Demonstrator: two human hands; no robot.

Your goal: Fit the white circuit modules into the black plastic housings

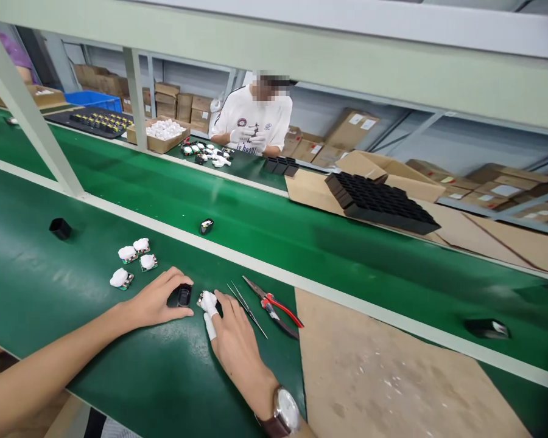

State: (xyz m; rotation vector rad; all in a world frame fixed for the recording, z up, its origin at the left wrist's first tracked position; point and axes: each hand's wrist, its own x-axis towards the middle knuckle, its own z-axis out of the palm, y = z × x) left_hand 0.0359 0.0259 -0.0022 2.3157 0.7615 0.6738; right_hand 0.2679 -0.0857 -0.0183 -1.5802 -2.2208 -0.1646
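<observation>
My left hand (158, 302) curls its thumb and fingers round a small black plastic case (184, 295) on the green bench. Just to the right, my right hand (235, 334), with white finger cots on the thumb and index finger, grips a small circuit board with a white top (203, 299); part of it is hidden by the fingertips. Metal tweezers (247, 309) and red-and-black needle-nose pliers (274, 307) lie beside my right hand. Several similar white-topped circuit boards (128, 254) rest beyond my left forearm.
A black case (60, 229) stands at the left. The green conveyor (173, 207) carries black units (206, 226). Brown cardboard (369, 365) covers the bench at right. Opposite, a gloved co-worker (256, 115) sits near a stack of black cases (379, 204). A frame post (41, 115) rises at left.
</observation>
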